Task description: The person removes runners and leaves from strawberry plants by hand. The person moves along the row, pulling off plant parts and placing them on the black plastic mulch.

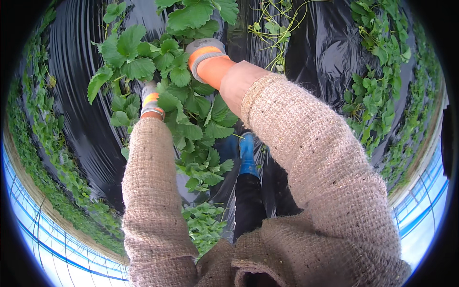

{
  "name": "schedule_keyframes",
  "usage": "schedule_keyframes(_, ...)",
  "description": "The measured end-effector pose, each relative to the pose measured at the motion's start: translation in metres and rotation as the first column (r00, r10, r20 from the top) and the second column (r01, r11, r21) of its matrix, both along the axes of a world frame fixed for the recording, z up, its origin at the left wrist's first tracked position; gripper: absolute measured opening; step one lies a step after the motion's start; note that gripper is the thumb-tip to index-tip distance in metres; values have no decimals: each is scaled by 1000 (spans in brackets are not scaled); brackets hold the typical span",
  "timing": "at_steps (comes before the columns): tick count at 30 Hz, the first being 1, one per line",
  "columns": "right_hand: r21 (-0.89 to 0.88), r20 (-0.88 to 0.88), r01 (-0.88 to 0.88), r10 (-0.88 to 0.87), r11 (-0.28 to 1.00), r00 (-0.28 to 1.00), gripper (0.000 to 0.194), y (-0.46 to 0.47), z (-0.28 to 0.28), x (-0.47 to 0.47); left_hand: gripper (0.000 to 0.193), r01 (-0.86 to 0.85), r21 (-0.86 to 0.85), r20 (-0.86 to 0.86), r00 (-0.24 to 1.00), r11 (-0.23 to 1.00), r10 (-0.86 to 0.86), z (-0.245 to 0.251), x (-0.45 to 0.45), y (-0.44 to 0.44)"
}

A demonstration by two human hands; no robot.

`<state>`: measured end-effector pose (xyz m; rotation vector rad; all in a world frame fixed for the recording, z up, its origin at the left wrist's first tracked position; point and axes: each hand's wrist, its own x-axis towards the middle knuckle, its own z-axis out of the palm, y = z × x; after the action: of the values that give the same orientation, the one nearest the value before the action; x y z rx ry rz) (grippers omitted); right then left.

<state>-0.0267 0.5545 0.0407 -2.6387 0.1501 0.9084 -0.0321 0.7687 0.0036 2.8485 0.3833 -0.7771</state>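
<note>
Both arms reach forward in beige knitted sleeves. My left hand (150,94), in an orange and grey work glove, is partly behind leaves of a strawberry plant (138,57); its fingers are hidden. My right hand (206,48), gloved alike, is farther forward among the leaves at the upper middle. Its back and cuff show, while the fingertips are covered by foliage and the glove itself. Whether either hand grips a stem or leaf cannot be seen. Broad green leaves fill the space between the two hands, above black plastic mulch film (84,118).
A blue rubber boot (247,152) stands on the film beside the plant row. Thin pale runners (278,32) trail over the film at the upper right of the right hand. More plant rows (383,82) lie at both sides, with the greenhouse frame (53,247) at the edges.
</note>
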Motion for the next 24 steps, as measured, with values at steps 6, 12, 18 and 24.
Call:
schedule_keyframes(6, -25, -29, -267, 267, 963, 963, 28, 3, 32, -9, 32, -5, -7, -39, 999, 1000, 5, -4, 0, 1)
schedule_keyframes(12, -31, -35, 4, -5, 1000, 999, 28, -15, 32, -7, 33, 6, -18, -90, 996, 1000, -7, -8, -5, 1)
schedule_keyframes(18, 357, 365, -529, 406, 770, 838, 33, -54, -28, 4, 33, 5, -19, -114, 993, 1000, -7, -16, -6, 4)
schedule_keyframes(24, 355, 43, -317, 323, 879, 945, 28, -48, -24, -14, 33, 5, -11, -125, 992, 1000, -6, -19, -6, 7)
